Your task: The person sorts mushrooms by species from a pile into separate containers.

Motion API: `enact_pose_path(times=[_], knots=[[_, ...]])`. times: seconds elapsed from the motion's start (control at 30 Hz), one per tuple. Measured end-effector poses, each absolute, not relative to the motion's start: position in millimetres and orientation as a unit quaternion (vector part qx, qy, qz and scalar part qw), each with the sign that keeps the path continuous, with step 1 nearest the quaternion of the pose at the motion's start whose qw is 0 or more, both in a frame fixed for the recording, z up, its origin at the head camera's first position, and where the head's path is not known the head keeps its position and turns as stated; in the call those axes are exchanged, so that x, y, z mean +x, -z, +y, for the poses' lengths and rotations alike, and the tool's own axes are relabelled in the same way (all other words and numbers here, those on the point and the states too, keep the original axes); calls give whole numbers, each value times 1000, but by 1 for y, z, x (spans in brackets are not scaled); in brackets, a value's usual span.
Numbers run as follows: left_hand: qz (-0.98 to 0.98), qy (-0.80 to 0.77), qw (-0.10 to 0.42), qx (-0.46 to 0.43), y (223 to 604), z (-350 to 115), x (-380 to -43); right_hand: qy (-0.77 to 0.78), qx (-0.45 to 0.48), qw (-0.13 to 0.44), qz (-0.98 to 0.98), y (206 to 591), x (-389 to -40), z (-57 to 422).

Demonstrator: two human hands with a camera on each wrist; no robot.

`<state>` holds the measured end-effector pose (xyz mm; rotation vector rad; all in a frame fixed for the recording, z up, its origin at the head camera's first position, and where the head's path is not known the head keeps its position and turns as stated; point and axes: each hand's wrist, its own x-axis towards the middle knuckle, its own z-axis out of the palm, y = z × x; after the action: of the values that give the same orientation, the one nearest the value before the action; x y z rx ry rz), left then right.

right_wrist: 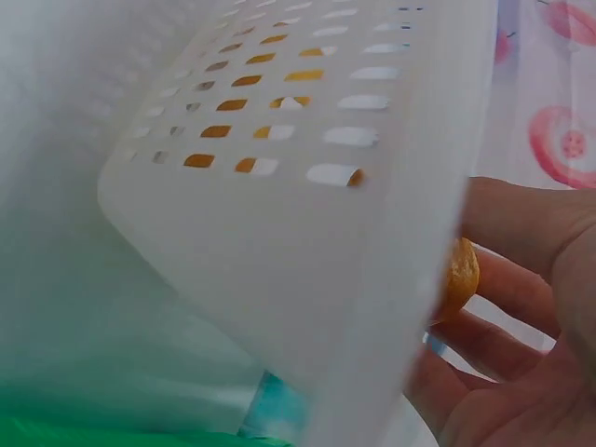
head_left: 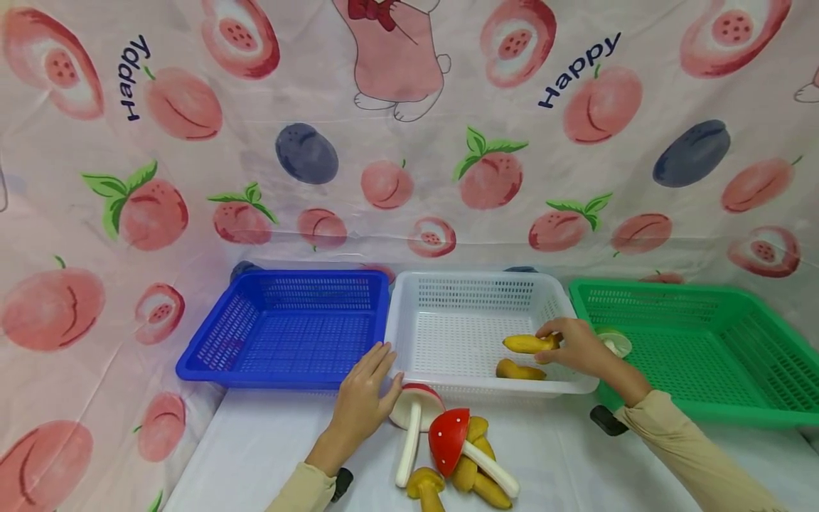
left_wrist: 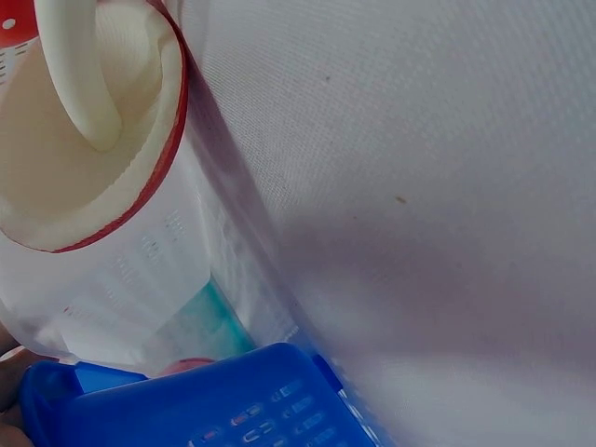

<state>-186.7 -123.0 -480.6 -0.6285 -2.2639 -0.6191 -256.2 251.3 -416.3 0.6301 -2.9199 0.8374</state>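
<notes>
In the head view my right hand (head_left: 579, 348) is inside the right end of the white basket (head_left: 473, 387), pinching a yellow toy mushroom (head_left: 527, 344) by its right end. The right wrist view has the thumb and fingers around the rounded yellow end of this mushroom (right_wrist: 462, 279), partly behind the basket rim. Just in front of it lies a second yellow-brown mushroom (head_left: 520, 371). My left hand (head_left: 365, 391) reaches to where the blue basket (head_left: 281, 380) meets the white one, fingers extended. Beside its thumb lies a red-capped mushroom (head_left: 414, 412) with a white stem.
A second red-capped mushroom (head_left: 449, 437) lies over several yellow mushrooms (head_left: 493, 491) on the white cloth, with another yellow mushroom (head_left: 425, 487) nearby. At right stands a green basket (head_left: 697, 409) holding a pale green-and-white piece (head_left: 616, 343). A fruit-print curtain (head_left: 409, 142) hangs behind.
</notes>
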Motion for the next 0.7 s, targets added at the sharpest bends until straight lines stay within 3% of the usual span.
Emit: enact_pose_path(times=[0.7], knots=[[-873,238,349,-245,485,-124,-187,-258,188,-28,-947,441,-275,241]])
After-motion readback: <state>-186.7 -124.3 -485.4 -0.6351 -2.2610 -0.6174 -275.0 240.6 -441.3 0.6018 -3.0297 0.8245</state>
